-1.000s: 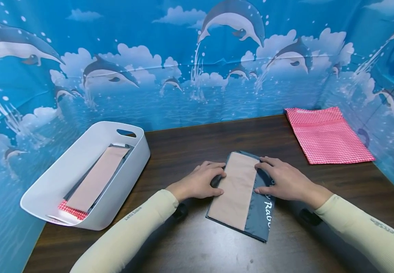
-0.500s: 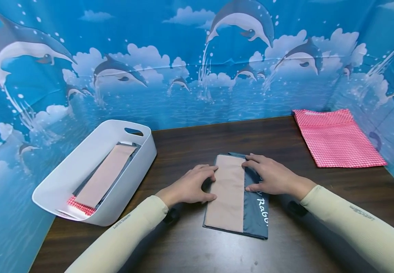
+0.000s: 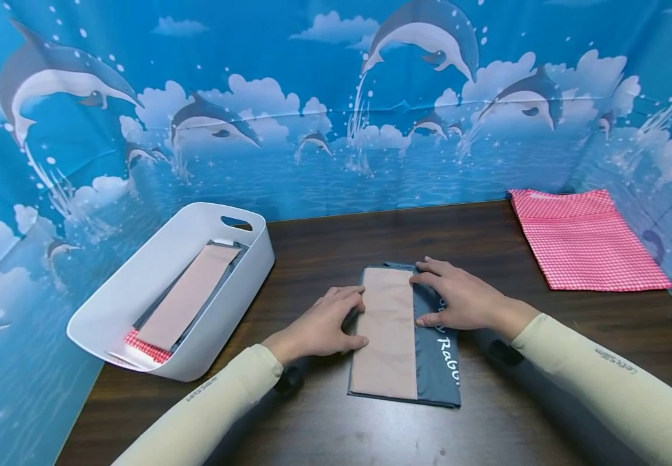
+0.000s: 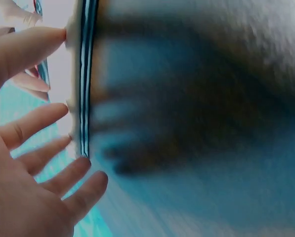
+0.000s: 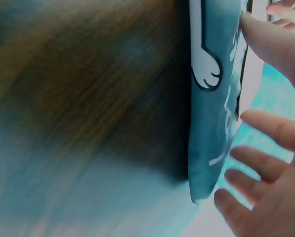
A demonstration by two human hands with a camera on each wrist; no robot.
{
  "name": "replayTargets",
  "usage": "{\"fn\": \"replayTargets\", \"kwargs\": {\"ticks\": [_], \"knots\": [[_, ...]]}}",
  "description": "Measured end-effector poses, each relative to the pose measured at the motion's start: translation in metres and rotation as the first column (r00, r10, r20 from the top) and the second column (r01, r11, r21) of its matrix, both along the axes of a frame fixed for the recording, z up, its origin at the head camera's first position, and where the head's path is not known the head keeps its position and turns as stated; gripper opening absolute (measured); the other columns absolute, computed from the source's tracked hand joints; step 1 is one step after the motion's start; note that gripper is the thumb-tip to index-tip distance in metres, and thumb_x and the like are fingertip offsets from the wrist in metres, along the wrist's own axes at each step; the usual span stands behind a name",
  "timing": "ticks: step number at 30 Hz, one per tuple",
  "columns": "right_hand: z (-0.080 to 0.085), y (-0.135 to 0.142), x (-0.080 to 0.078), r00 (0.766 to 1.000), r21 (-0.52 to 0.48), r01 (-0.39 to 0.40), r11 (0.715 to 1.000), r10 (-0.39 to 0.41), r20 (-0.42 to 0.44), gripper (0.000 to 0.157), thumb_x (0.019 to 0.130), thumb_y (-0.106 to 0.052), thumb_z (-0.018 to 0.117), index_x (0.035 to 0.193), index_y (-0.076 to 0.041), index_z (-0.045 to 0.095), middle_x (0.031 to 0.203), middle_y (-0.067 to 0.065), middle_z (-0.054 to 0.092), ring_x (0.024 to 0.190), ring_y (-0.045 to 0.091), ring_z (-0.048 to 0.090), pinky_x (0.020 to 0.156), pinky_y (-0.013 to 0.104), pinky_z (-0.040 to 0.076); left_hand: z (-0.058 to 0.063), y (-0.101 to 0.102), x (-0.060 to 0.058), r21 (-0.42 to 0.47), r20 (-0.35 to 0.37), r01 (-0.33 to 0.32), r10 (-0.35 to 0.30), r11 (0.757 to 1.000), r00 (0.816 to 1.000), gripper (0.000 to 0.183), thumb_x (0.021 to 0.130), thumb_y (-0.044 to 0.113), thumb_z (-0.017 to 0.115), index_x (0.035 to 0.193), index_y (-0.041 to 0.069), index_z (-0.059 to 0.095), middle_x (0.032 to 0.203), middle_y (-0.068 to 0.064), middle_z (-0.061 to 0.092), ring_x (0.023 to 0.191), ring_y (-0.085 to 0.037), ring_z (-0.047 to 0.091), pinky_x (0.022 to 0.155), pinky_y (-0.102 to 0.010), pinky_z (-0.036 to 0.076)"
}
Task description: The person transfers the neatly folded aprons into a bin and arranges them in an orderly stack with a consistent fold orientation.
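A folded dark grey cloth [image 3: 385, 343] with a beige panel and white lettering lies on the table in the head view. My left hand [image 3: 324, 323] is at its left edge, thumb and fingertips touching the beige side with the fingers spread. From the right, my right hand [image 3: 467, 301] rests its thumb and index fingertip along the border between beige and grey, covering part of the lettering. In the left wrist view the cloth's layered edge [image 4: 85, 79] shows beside the fingertips. A white cartoon paw print [image 5: 205, 71] appears on the grey side in the right wrist view.
At the left stands a white plastic basket [image 3: 228, 317] with cut-out handles. Inside lie a similar folded beige-and-grey cloth [image 3: 190, 298] and a red checked one [image 3: 148, 347]. A red-and-white checked cloth [image 3: 592, 246] lies flat at the back right. A dolphin-print curtain [image 3: 313, 175] hangs behind the table.
The folded cloth has turned slightly, so its long sides now run straighter away from me. Both hands have moved with it, keeping contact. The head view has shifted a little left.
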State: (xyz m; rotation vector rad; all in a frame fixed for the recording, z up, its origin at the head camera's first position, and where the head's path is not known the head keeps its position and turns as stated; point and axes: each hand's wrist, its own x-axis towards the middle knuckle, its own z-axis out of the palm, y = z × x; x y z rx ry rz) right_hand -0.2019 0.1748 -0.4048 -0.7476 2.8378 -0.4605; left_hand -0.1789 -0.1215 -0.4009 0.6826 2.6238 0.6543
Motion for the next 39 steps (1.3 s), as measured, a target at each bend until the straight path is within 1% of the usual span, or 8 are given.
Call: {"fn": "replayTargets", "kwargs": {"ticks": [4,9,12,14,17,24,31,39], "knots": [[0.008,0.013,0.007,0.995,-0.002,0.097,0.995,-0.097,-0.033,0.080,0.088,-0.054,0.085,0.150,-0.009,0.062,0.163,0.025,0.049,0.149,0.048,0.049,0.113,0.068,0.048,0.003,-0.001,0.002,0.051,-0.014,-0.066,0.067,0.997,0.998,0.053,0.096,0.031,0.083,0.140,0.011,0.063,0.167,-0.014,0.047,0.150,-0.036,0.045,0.123,-0.058,0.042],[0.012,0.033,0.020,0.979,-0.015,0.200,0.980,-0.200,-0.033,0.075,0.088,-0.050,0.086,0.143,-0.003,0.065,0.143,0.026,0.064,0.128,0.044,0.064,0.101,0.066,0.057,0.008,-0.004,0.006,0.085,0.014,-0.134,0.133,0.987,0.991,0.055,0.097,0.030,0.082,0.143,0.007,0.063,0.157,-0.015,0.057,0.141,-0.034,0.050,0.120,-0.057,0.044],[0.010,0.043,0.028,0.971,-0.046,0.237,0.970,-0.237,0.000,0.074,0.087,-0.049,0.087,0.140,-0.001,0.067,0.131,0.023,0.070,0.109,0.036,0.069,0.090,0.057,0.063,0.008,-0.004,0.009,0.066,0.024,-0.144,0.143,0.987,0.989,0.056,0.097,0.031,0.081,0.143,0.005,0.063,0.156,-0.016,0.058,0.139,-0.034,0.050,0.118,-0.059,0.043],[0.008,0.047,0.033,0.969,-0.076,0.246,0.966,-0.245,0.025,0.075,0.087,-0.049,0.087,0.139,0.000,0.067,0.124,0.020,0.072,0.098,0.029,0.068,0.080,0.048,0.063,0.008,-0.004,0.011,0.055,0.018,-0.139,0.138,0.989,0.990,0.058,0.097,0.031,0.081,0.145,0.004,0.062,0.157,-0.017,0.057,0.141,-0.037,0.049,0.118,-0.062,0.041],[0.005,0.048,0.039,0.972,-0.133,0.235,0.963,-0.229,0.058,0.077,0.086,-0.050,0.089,0.139,0.001,0.066,0.113,0.014,0.071,0.089,0.021,0.062,0.071,0.035,0.056,0.007,-0.003,0.013,0.041,-0.002,-0.102,0.103,0.994,0.995,0.064,0.097,0.031,0.080,0.152,0.007,0.058,0.164,-0.018,0.050,0.148,-0.040,0.046,0.119,-0.065,0.038],[-0.002,0.037,0.050,0.985,-0.162,0.163,0.973,-0.153,0.074,0.082,0.085,-0.048,0.090,0.143,0.003,0.063,0.100,0.002,0.065,0.084,0.013,0.057,0.066,0.027,0.049,0.000,0.000,0.018,-0.009,0.002,0.000,0.000,1.000,1.000,0.066,0.098,0.034,0.079,0.158,0.020,0.056,0.176,-0.010,0.035,0.159,-0.044,0.033,0.124,-0.071,0.028],[-0.004,0.027,0.041,0.988,-0.113,0.156,0.981,-0.152,0.038,0.078,0.086,-0.037,0.091,0.144,0.008,0.062,0.098,0.003,0.062,0.082,0.014,0.055,0.065,0.027,0.045,-0.004,0.003,0.015,-0.046,-0.032,-0.009,0.008,0.999,0.999,0.065,0.097,0.038,0.080,0.156,0.020,0.058,0.176,-0.010,0.036,0.161,-0.046,0.029,0.125,-0.072,0.024],[-0.009,0.016,0.010,0.984,-0.104,0.169,0.980,-0.162,0.073,0.078,0.088,-0.028,0.090,0.147,0.011,0.057,0.105,0.010,0.065,0.085,0.018,0.059,0.070,0.033,0.052,-0.008,0.006,0.000,-0.053,-0.075,-0.068,0.064,0.996,0.995,0.065,0.097,0.039,0.080,0.155,0.020,0.059,0.175,-0.012,0.037,0.159,-0.046,0.031,0.124,-0.067,0.029]]}}
